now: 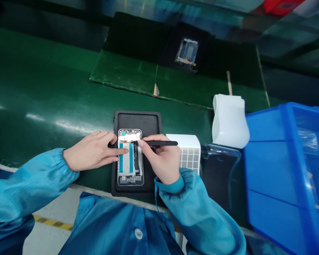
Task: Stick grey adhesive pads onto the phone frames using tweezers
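An open smartphone frame [130,157] lies face up on a black rubber mat [137,122], with its circuit board at the far end and blue strips along a white middle section. The fingertips of my left hand [91,150] press on the phone's left side and hold it down. My right hand [159,159] grips a slim black spudger [160,143], whose tip touches the phone near the top of the white section. Part of the phone's right side is hidden under my right hand.
A second phone frame [186,53] lies on a black pad at the back, on a green-covered board [127,72]. To the right are a white gridded tray [190,152], a white foam block [230,122], a clear plastic sheet [220,177] and a blue plastic bin [284,177].
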The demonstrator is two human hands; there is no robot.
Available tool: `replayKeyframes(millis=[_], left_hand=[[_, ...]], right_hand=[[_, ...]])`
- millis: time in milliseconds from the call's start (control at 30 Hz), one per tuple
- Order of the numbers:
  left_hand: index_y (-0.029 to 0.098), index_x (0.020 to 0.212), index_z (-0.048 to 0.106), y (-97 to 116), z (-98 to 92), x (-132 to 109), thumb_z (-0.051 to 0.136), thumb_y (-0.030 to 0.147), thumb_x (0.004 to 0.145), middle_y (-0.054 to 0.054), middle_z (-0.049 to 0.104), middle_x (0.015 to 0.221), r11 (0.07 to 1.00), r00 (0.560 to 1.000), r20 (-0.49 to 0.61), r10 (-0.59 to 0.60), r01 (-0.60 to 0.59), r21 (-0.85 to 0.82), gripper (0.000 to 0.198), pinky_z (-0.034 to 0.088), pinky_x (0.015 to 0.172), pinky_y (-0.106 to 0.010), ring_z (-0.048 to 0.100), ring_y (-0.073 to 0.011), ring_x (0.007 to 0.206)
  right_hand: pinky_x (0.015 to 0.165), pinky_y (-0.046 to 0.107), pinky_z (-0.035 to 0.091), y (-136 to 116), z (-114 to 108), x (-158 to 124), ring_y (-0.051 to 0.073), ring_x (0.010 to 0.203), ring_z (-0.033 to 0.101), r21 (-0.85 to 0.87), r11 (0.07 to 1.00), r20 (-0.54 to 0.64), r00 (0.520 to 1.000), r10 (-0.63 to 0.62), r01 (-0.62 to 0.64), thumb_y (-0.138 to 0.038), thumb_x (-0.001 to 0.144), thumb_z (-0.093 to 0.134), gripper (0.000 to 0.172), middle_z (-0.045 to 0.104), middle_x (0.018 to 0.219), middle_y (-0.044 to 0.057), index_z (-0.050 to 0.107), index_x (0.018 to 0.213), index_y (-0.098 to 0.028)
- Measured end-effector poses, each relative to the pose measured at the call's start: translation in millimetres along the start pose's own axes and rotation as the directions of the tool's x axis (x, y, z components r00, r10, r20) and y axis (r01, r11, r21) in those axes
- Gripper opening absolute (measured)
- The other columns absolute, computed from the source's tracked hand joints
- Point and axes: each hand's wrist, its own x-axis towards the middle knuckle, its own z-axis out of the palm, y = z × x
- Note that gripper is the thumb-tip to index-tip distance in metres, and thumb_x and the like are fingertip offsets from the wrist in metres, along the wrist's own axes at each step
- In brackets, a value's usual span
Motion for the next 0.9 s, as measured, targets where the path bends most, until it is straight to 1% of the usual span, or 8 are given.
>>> replayKeyframes(millis=[267,333,400,500,600,733,833,900], left_hand=[[0.031,0.133,0.061,12,5.5,-14,0.052,0.037,0.099,-0.011,0.056,0.120,0.991,0.990,-0.091,-0.112,0.104,-0.088,0.035,0.050,0.087,-0.040,0.056,-0.0247,0.104],[0.027,0.129,0.061,21,9.1,-13,0.054,0.034,0.098,-0.010,0.058,0.117,0.971,0.969,-0.141,-0.202,0.180,-0.156,0.032,0.051,0.086,-0.038,0.059,-0.0231,0.102],[0.021,0.126,0.054,30,13.6,-8,0.056,0.032,0.095,-0.006,0.063,0.102,0.914,0.907,-0.191,-0.376,0.328,-0.238,0.033,0.052,0.074,-0.032,0.064,-0.0197,0.087],[0.019,0.120,0.044,43,19.3,4,0.053,0.025,0.091,0.004,0.059,0.070,0.790,0.781,-0.179,-0.599,0.538,-0.294,0.032,0.041,0.053,-0.026,0.061,-0.0164,0.058],[0.020,0.117,0.041,47,19.7,17,0.047,0.021,0.091,0.008,0.053,0.060,0.745,0.735,-0.149,-0.661,0.619,-0.249,0.027,0.033,0.049,-0.025,0.058,-0.0171,0.050],[0.021,0.117,0.040,33,11.5,16,0.043,0.023,0.091,0.008,0.051,0.057,0.729,0.719,-0.129,-0.683,0.660,-0.180,0.027,0.034,0.051,-0.025,0.059,-0.0188,0.050],[0.020,0.122,0.041,6,-0.5,-4,0.041,0.029,0.091,0.005,0.056,0.059,0.690,0.683,-0.103,-0.723,0.721,-0.060,0.032,0.039,0.055,-0.027,0.063,-0.0210,0.056],[0.020,0.124,0.042,-18,-14.0,-23,0.040,0.034,0.091,0.003,0.060,0.063,0.639,0.639,-0.087,-0.764,0.769,0.034,0.037,0.043,0.057,-0.027,0.065,-0.0221,0.060]], right_hand=[[0.069,0.031,0.059,4,1,3,0.018,0.073,0.070,0.040,0.999,0.011,1.000,0.001,-0.001,-0.033,0.082,0.075,0.013,0.074,0.081,0.003,0.071,0.085,-0.020],[0.068,0.030,0.059,4,2,3,0.018,0.072,0.070,0.057,0.998,0.012,1.000,0.005,-0.006,-0.032,0.081,0.075,0.014,0.073,0.081,0.003,0.071,0.084,-0.020],[0.068,0.031,0.059,4,4,4,0.018,0.072,0.070,0.086,0.996,0.004,1.000,0.017,-0.017,-0.032,0.080,0.076,0.014,0.073,0.081,0.004,0.071,0.084,-0.020],[0.068,0.031,0.060,5,6,6,0.018,0.071,0.070,0.170,0.985,-0.019,0.999,0.029,-0.025,-0.033,0.079,0.077,0.016,0.073,0.081,0.004,0.070,0.084,-0.019],[0.067,0.030,0.060,2,2,8,0.018,0.070,0.070,0.246,0.969,-0.048,0.999,0.023,-0.011,-0.034,0.079,0.077,0.017,0.073,0.080,0.004,0.070,0.084,-0.019],[0.066,0.030,0.058,-13,-17,4,0.018,0.071,0.070,0.235,0.971,-0.090,0.996,-0.014,0.035,-0.034,0.080,0.077,0.016,0.073,0.081,0.004,0.071,0.086,-0.020],[0.069,0.030,0.058,-25,-43,-7,0.018,0.072,0.070,0.181,0.979,-0.127,0.989,-0.074,0.096,-0.030,0.081,0.076,0.011,0.073,0.080,0.003,0.072,0.083,-0.021],[0.071,0.029,0.058,-28,-63,-15,0.018,0.073,0.071,0.138,0.981,-0.150,0.982,-0.113,0.134,-0.027,0.081,0.076,0.007,0.073,0.080,0.002,0.072,0.082,-0.022]])
